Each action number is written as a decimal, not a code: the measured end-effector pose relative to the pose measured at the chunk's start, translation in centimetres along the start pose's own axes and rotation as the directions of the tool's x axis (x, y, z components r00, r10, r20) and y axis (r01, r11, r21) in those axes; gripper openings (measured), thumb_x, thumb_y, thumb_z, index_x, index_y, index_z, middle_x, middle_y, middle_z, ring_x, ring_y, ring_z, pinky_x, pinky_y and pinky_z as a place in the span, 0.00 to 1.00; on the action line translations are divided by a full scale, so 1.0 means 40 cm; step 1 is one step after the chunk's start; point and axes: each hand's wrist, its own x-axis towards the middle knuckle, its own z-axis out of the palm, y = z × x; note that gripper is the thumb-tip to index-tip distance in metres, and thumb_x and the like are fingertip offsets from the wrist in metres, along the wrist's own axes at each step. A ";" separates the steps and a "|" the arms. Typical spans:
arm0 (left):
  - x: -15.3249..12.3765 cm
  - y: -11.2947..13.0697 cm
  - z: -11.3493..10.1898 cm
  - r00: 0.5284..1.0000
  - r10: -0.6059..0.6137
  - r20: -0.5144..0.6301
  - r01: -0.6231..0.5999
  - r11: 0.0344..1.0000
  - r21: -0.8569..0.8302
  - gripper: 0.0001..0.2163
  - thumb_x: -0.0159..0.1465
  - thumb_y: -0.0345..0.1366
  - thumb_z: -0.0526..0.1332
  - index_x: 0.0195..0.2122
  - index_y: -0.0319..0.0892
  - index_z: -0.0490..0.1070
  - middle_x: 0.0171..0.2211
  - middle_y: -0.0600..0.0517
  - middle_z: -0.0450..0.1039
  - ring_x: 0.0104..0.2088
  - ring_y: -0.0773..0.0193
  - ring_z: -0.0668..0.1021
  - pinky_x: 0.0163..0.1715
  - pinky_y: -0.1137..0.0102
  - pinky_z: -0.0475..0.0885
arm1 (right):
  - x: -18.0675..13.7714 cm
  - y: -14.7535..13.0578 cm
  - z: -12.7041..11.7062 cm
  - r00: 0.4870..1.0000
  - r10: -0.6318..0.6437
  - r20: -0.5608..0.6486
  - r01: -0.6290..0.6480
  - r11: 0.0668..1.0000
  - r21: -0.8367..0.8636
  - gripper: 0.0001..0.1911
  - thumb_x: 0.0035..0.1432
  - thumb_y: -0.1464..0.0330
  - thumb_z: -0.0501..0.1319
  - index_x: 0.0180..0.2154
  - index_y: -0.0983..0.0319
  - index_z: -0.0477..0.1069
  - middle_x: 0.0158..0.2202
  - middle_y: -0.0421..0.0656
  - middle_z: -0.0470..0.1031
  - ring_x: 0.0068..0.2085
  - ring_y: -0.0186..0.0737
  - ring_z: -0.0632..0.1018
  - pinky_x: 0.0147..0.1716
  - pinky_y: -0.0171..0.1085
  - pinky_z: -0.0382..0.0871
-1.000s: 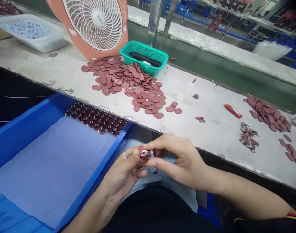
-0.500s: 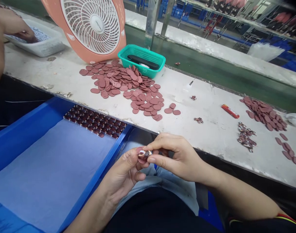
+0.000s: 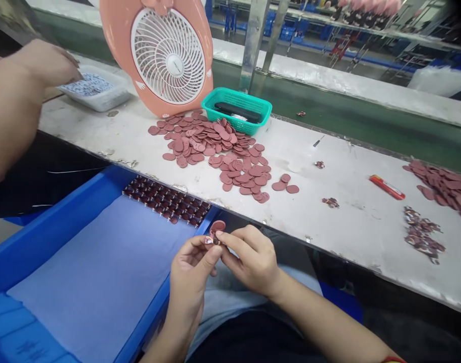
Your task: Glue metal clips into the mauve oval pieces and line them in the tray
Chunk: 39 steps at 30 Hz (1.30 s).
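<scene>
Two bare hands met over the lap [image 3: 234, 290], both clamped on one small reddish-brown piece [image 3: 217, 226]. On my feed, the left hand [image 3: 190, 269] pinched it between thumb and forefinger, and the right hand [image 3: 255, 259] had its fingertips closed on it from the other side. Half a second earlier the piece had lain low between the fingers; now its oval face stood up above the fingertips, and both hands had come nearer the right-hand corner of the blue tray [image 3: 56, 232]. I judged that the piece had been re-angled, with the handwork on it unfinished. The left stood nearly upright, thumb slanting up; the right reached in aslant from the lower right. I could not make out surely which part each fingertip gripped.

Just beyond, rows of dark pieces [image 3: 166, 199] lined the tray's far end. On the table [image 3: 351, 174] lay a heap of reddish ovals [image 3: 200, 136], with a green basket [image 3: 211, 111] and fan [image 3: 173, 65] behind. At far left, a co-worker's hand [image 3: 45, 63], earlier down in the white bin [image 3: 115, 93], was raised near it.
</scene>
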 end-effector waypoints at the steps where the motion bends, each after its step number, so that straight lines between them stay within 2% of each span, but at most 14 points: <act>1: 0.008 -0.005 -0.005 1.000 0.006 -0.023 -0.005 1.000 0.030 0.15 0.47 0.41 0.77 0.30 0.42 0.75 0.29 0.56 0.76 0.27 0.69 0.73 0.20 0.78 0.69 | -0.003 0.000 0.016 1.000 -0.005 0.014 0.005 1.000 -0.004 0.11 0.63 0.72 0.61 0.48 0.63 0.76 0.31 0.45 0.79 0.31 0.38 0.77 0.30 0.36 0.74; 6: 0.065 -0.035 -0.064 0.994 -0.005 -0.105 0.025 0.981 0.194 0.20 0.48 0.51 0.73 0.33 0.43 0.74 0.33 0.52 0.76 0.29 0.65 0.75 0.19 0.76 0.70 | -0.004 -0.001 0.053 0.997 0.005 0.074 -0.005 1.000 0.001 0.10 0.63 0.73 0.62 0.46 0.66 0.75 0.32 0.45 0.78 0.32 0.38 0.77 0.31 0.35 0.73; 11: 0.187 -0.026 -0.185 0.983 0.004 -0.183 0.076 0.902 0.426 0.21 0.48 0.50 0.71 0.37 0.41 0.73 0.36 0.48 0.78 0.40 0.54 0.80 0.27 0.69 0.75 | -0.031 -0.001 0.006 0.990 -0.021 0.139 0.020 1.000 0.011 0.10 0.62 0.73 0.64 0.46 0.65 0.74 0.30 0.43 0.76 0.28 0.37 0.73 0.27 0.36 0.69; 14: 0.283 -0.023 -0.258 0.975 0.043 -0.217 0.105 0.772 0.627 0.16 0.54 0.44 0.69 0.38 0.40 0.74 0.36 0.47 0.78 0.40 0.54 0.80 0.32 0.66 0.75 | -0.062 0.009 -0.028 0.990 0.024 0.142 -0.023 1.000 -0.006 0.09 0.62 0.75 0.63 0.45 0.66 0.74 0.30 0.44 0.76 0.28 0.36 0.73 0.27 0.35 0.69; 18: 0.376 -0.045 -0.314 0.983 0.045 -0.180 0.133 0.506 0.852 0.09 0.61 0.38 0.66 0.40 0.39 0.76 0.40 0.49 0.78 0.39 0.57 0.79 0.41 0.59 0.75 | -0.092 0.025 -0.051 0.987 0.092 0.134 -0.085 0.995 -0.053 0.07 0.62 0.76 0.63 0.43 0.66 0.75 0.29 0.44 0.76 0.28 0.36 0.74 0.27 0.34 0.69; 21: 0.408 -0.068 -0.327 0.987 0.007 -0.161 0.150 0.332 0.931 0.10 0.65 0.39 0.64 0.45 0.40 0.75 0.44 0.48 0.77 0.42 0.56 0.79 0.44 0.56 0.75 | -0.104 0.034 -0.059 0.984 0.123 0.129 -0.113 0.990 -0.083 0.07 0.62 0.76 0.63 0.42 0.65 0.75 0.29 0.44 0.75 0.28 0.36 0.74 0.27 0.34 0.69; 25: 0.428 -0.088 -0.327 0.988 -0.012 -0.152 0.152 0.200 0.968 0.13 0.67 0.41 0.62 0.49 0.41 0.73 0.48 0.46 0.75 0.45 0.55 0.78 0.45 0.55 0.75 | -0.116 0.039 -0.066 0.980 0.144 0.137 -0.130 0.986 -0.105 0.06 0.62 0.76 0.62 0.42 0.65 0.75 0.30 0.43 0.75 0.28 0.35 0.74 0.27 0.34 0.68; 32: 0.443 -0.102 -0.312 0.988 -0.018 -0.155 0.156 0.094 0.983 0.16 0.67 0.44 0.61 0.51 0.42 0.72 0.51 0.45 0.74 0.47 0.54 0.78 0.46 0.53 0.75 | -0.118 0.044 -0.070 0.979 0.150 0.139 -0.135 0.985 -0.111 0.07 0.62 0.76 0.62 0.43 0.64 0.75 0.30 0.43 0.75 0.29 0.35 0.74 0.27 0.34 0.68; 39: 0.450 -0.109 -0.307 0.989 -0.012 -0.149 0.150 0.057 0.987 0.16 0.67 0.44 0.61 0.52 0.42 0.72 0.51 0.45 0.74 0.47 0.53 0.78 0.47 0.53 0.74 | -0.124 0.051 -0.080 0.977 0.165 0.132 -0.150 0.982 -0.114 0.08 0.62 0.77 0.62 0.43 0.64 0.74 0.30 0.43 0.75 0.29 0.35 0.74 0.28 0.34 0.68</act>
